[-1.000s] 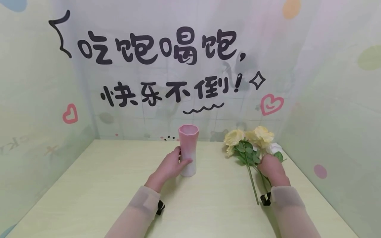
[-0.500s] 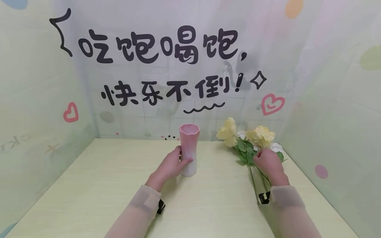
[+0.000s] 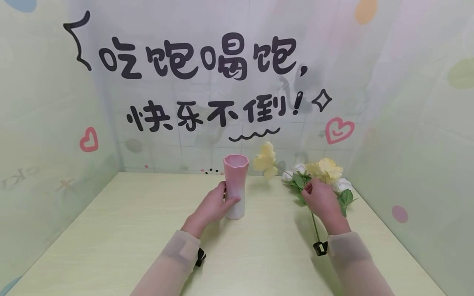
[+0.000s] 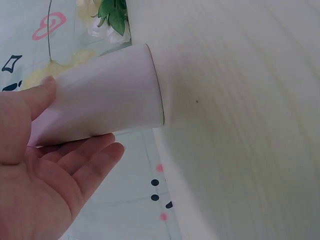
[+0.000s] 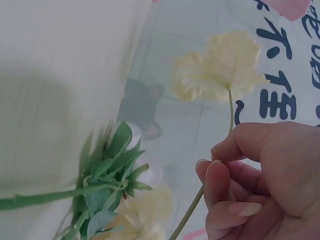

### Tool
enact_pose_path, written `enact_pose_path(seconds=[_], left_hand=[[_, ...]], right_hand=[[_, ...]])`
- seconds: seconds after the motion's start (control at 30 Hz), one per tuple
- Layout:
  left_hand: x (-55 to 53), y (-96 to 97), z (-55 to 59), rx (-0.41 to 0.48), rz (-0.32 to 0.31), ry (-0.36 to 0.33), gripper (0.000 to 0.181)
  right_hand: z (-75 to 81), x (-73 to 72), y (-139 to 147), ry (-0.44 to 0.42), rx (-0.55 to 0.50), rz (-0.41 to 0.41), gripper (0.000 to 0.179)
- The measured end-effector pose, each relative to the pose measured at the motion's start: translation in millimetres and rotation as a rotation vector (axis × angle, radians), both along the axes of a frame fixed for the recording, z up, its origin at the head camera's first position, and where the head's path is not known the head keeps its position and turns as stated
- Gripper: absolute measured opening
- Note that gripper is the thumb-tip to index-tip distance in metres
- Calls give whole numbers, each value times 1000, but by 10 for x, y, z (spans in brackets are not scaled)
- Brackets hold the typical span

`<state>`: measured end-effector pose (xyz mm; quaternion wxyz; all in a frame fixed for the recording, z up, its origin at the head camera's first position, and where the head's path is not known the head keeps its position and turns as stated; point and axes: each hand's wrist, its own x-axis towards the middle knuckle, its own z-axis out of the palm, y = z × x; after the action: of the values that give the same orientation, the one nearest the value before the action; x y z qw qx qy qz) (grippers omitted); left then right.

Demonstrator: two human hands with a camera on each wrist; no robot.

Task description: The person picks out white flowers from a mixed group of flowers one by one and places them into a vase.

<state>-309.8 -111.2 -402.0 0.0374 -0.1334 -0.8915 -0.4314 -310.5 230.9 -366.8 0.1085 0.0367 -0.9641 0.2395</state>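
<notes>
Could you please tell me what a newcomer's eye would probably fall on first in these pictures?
Most likely the bold black lettering across the backdrop, by far the largest dark shapes in the head view. Below it, a pink-to-white vase stands upright on the table, held by the left hand. Just right of the vase, a pale yellow flower might draw the eye next, its stem pinched in the right hand.

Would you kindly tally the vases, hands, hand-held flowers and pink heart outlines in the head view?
Vase: 1
Hands, left hand and right hand: 2
Hand-held yellow flower: 1
Pink heart outlines: 2
Total: 6
</notes>
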Motion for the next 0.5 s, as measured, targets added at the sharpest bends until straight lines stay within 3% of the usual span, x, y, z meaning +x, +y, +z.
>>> enact_pose_path(seconds=[0.3, 0.5], left_hand=[[7, -5, 2, -3, -10, 8, 68], [5, -1, 9, -5, -7, 7, 68]], right_hand=[[-246, -26, -218, -45, 98, 100, 12], [-302, -18, -309, -136, 106, 137, 13]])
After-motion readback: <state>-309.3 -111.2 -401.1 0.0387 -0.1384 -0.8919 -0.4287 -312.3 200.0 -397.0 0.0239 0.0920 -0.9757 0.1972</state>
